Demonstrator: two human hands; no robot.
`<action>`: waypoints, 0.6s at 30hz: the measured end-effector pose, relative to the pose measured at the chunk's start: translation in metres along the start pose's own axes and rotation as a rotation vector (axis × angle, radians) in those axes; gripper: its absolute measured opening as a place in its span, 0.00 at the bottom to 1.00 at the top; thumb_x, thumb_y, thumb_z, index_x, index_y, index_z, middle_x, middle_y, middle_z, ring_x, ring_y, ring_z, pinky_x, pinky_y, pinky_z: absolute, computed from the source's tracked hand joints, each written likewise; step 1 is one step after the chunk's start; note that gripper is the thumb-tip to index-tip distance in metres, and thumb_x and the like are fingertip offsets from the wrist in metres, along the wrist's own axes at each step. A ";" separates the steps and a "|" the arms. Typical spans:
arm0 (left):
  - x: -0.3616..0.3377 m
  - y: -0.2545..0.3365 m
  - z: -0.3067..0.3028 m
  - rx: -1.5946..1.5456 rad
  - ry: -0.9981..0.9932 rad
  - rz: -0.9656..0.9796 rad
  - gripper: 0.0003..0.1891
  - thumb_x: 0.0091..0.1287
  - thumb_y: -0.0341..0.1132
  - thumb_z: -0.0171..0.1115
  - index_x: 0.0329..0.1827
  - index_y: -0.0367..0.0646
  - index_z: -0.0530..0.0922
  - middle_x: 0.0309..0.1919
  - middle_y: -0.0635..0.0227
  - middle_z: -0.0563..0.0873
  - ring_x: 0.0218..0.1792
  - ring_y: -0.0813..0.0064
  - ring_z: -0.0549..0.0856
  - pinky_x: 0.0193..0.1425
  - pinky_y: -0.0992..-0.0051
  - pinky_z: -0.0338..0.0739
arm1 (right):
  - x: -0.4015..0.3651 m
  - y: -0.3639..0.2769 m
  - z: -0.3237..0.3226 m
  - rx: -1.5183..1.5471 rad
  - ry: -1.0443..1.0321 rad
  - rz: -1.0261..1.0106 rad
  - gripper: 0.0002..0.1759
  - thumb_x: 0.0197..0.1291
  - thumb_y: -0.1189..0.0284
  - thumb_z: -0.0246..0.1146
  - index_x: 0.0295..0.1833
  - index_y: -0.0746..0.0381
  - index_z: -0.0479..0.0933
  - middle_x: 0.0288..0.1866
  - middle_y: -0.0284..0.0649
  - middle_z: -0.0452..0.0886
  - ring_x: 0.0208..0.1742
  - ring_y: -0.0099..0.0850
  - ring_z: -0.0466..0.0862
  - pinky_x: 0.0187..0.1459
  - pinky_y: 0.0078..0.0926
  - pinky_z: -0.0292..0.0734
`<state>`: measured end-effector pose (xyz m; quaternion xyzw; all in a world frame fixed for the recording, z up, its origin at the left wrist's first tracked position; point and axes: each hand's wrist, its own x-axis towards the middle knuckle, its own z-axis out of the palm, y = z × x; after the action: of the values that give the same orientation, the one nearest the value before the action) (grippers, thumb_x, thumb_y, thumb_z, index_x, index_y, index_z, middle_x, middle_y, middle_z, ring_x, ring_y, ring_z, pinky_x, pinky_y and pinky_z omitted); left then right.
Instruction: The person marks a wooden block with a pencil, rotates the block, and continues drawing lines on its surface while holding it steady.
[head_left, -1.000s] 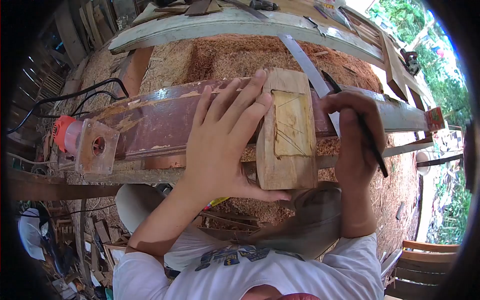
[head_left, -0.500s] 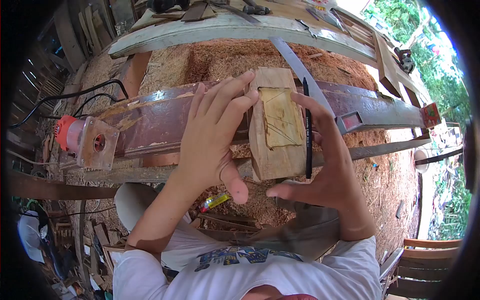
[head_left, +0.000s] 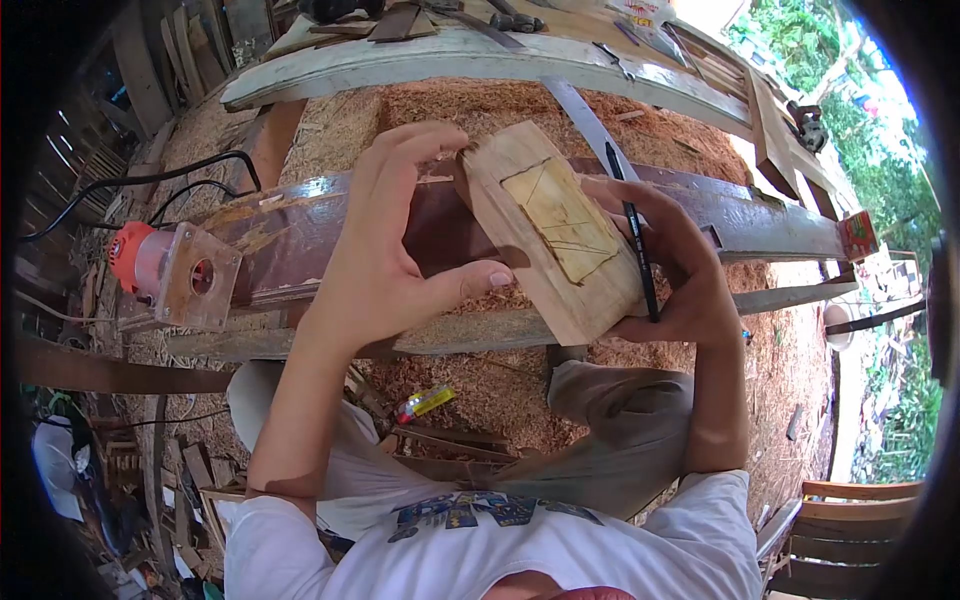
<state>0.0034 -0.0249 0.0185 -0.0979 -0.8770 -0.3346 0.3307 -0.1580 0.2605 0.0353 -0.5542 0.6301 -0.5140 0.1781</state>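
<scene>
A pale wooden block (head_left: 515,255) is tilted above the dark red beam, its top leaning left. A yellowish recessed patch (head_left: 565,225) with thin pencil lines shows on its face. My right hand (head_left: 675,260) grips the block's right side, with a black pen (head_left: 641,262) held among its fingers. My left hand (head_left: 390,230) is open at the block's left side, its fingers curved and apart from the thumb; the fingertips are near the block's upper left corner. Beyond the block, a metal square (head_left: 585,120) lies across the beam.
A red-topped router (head_left: 140,262) with a clear base sits at the beam's left end, near a black cable (head_left: 150,178). The dark red beam (head_left: 300,245) crosses ahead. Farther off is a white plank (head_left: 450,62). A yellow cutter (head_left: 427,402) lies below among shavings.
The block has been lifted and turned, its top now leaning left. My right hand has closed on its right side. My left hand has moved left, off the block's face, and opened wider.
</scene>
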 end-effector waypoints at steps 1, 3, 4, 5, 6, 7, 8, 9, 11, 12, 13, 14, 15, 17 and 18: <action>0.000 -0.002 0.002 -0.071 0.046 -0.036 0.56 0.49 0.50 0.91 0.81 0.42 0.70 0.76 0.49 0.75 0.78 0.48 0.72 0.85 0.52 0.63 | 0.000 -0.001 -0.001 -0.001 -0.006 0.000 0.65 0.41 0.74 0.90 0.86 0.64 0.63 0.85 0.45 0.69 0.81 0.38 0.74 0.79 0.43 0.73; -0.003 -0.007 0.002 -0.111 -0.005 -0.060 0.59 0.48 0.50 0.91 0.83 0.42 0.67 0.78 0.49 0.74 0.79 0.49 0.72 0.85 0.53 0.62 | 0.001 -0.003 -0.001 0.008 -0.007 0.026 0.63 0.42 0.75 0.89 0.85 0.64 0.64 0.84 0.46 0.70 0.81 0.37 0.75 0.79 0.43 0.73; -0.004 -0.010 0.002 -0.153 -0.062 -0.083 0.63 0.47 0.49 0.91 0.86 0.41 0.64 0.79 0.49 0.72 0.79 0.50 0.72 0.86 0.54 0.62 | 0.002 -0.003 -0.001 0.009 -0.013 0.024 0.63 0.42 0.75 0.89 0.85 0.64 0.64 0.84 0.46 0.70 0.81 0.37 0.75 0.79 0.43 0.73; -0.005 -0.011 0.003 -0.150 -0.057 -0.086 0.63 0.47 0.49 0.91 0.86 0.41 0.64 0.79 0.49 0.72 0.79 0.50 0.72 0.86 0.54 0.62 | 0.003 -0.001 -0.001 0.015 -0.059 -0.016 0.62 0.43 0.75 0.88 0.85 0.64 0.64 0.85 0.46 0.70 0.81 0.37 0.75 0.79 0.43 0.73; -0.005 -0.011 0.005 -0.196 -0.053 -0.100 0.64 0.45 0.47 0.92 0.86 0.41 0.63 0.79 0.50 0.73 0.79 0.52 0.73 0.85 0.55 0.64 | 0.005 -0.001 -0.001 0.023 -0.106 -0.055 0.62 0.43 0.75 0.88 0.85 0.64 0.64 0.85 0.46 0.70 0.80 0.37 0.75 0.78 0.42 0.74; -0.004 -0.012 0.005 -0.242 -0.048 -0.114 0.65 0.43 0.45 0.93 0.87 0.42 0.63 0.79 0.51 0.73 0.78 0.54 0.74 0.84 0.56 0.65 | 0.007 -0.002 0.001 0.023 -0.112 -0.057 0.62 0.43 0.75 0.88 0.85 0.64 0.64 0.85 0.46 0.70 0.80 0.37 0.75 0.78 0.42 0.74; -0.004 -0.012 0.003 -0.239 -0.043 -0.117 0.65 0.43 0.45 0.93 0.87 0.42 0.63 0.79 0.51 0.73 0.78 0.54 0.74 0.84 0.56 0.65 | 0.008 -0.005 0.003 0.016 -0.162 -0.056 0.61 0.43 0.75 0.88 0.85 0.64 0.65 0.85 0.47 0.69 0.81 0.37 0.75 0.78 0.42 0.74; -0.002 -0.011 -0.001 -0.351 -0.099 -0.127 0.65 0.42 0.40 0.94 0.87 0.42 0.63 0.81 0.56 0.72 0.80 0.60 0.72 0.85 0.60 0.63 | 0.008 -0.007 0.004 0.009 -0.211 -0.055 0.61 0.44 0.75 0.88 0.85 0.64 0.65 0.86 0.47 0.69 0.81 0.37 0.75 0.78 0.42 0.74; -0.001 -0.011 -0.005 -0.461 -0.153 -0.137 0.66 0.40 0.36 0.94 0.87 0.43 0.64 0.83 0.62 0.71 0.82 0.66 0.70 0.86 0.64 0.62 | 0.007 -0.007 0.006 -0.013 -0.221 -0.045 0.63 0.42 0.74 0.89 0.85 0.63 0.64 0.86 0.48 0.69 0.82 0.37 0.73 0.79 0.42 0.73; 0.000 -0.012 -0.006 -0.458 -0.194 -0.153 0.64 0.40 0.36 0.94 0.85 0.43 0.66 0.81 0.63 0.73 0.81 0.67 0.71 0.84 0.65 0.63 | 0.006 -0.007 0.007 -0.035 -0.226 -0.031 0.65 0.40 0.73 0.91 0.85 0.63 0.64 0.86 0.48 0.69 0.83 0.38 0.72 0.79 0.43 0.71; 0.000 -0.011 -0.006 -0.454 -0.236 -0.169 0.63 0.40 0.36 0.95 0.84 0.44 0.67 0.80 0.64 0.74 0.79 0.67 0.73 0.83 0.66 0.65 | 0.006 -0.007 0.006 -0.034 -0.228 -0.032 0.65 0.40 0.73 0.91 0.85 0.63 0.64 0.86 0.48 0.69 0.83 0.38 0.72 0.79 0.43 0.71; -0.001 -0.010 -0.006 -0.453 -0.236 -0.170 0.63 0.40 0.36 0.95 0.84 0.44 0.67 0.80 0.64 0.74 0.79 0.67 0.73 0.83 0.66 0.65 | 0.006 -0.006 0.004 0.069 -0.214 -0.050 0.68 0.37 0.71 0.93 0.86 0.64 0.63 0.85 0.51 0.69 0.83 0.39 0.72 0.79 0.43 0.72; -0.001 -0.007 -0.005 -0.422 -0.207 -0.158 0.61 0.39 0.37 0.95 0.82 0.44 0.68 0.77 0.65 0.76 0.76 0.68 0.75 0.82 0.66 0.67 | 0.006 -0.005 0.004 0.171 -0.199 -0.067 0.71 0.34 0.69 0.95 0.86 0.65 0.61 0.84 0.53 0.69 0.83 0.40 0.72 0.78 0.43 0.73; -0.002 -0.005 -0.003 -0.392 -0.182 -0.150 0.60 0.39 0.37 0.95 0.80 0.44 0.70 0.75 0.66 0.78 0.74 0.69 0.77 0.80 0.66 0.68 | 0.007 -0.002 0.007 0.273 -0.151 -0.102 0.75 0.31 0.68 0.96 0.86 0.67 0.60 0.84 0.56 0.69 0.84 0.42 0.72 0.78 0.44 0.75; -0.002 -0.005 -0.002 -0.332 -0.160 -0.105 0.61 0.38 0.37 0.96 0.80 0.45 0.69 0.72 0.67 0.78 0.72 0.69 0.78 0.79 0.66 0.70 | 0.007 0.000 0.008 0.373 -0.103 -0.138 0.78 0.28 0.67 0.97 0.86 0.69 0.58 0.84 0.58 0.68 0.84 0.44 0.72 0.77 0.44 0.76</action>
<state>0.0045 -0.0296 0.0159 -0.1315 -0.8371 -0.4828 0.2211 -0.1534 0.2503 0.0348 -0.5790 0.4747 -0.6036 0.2740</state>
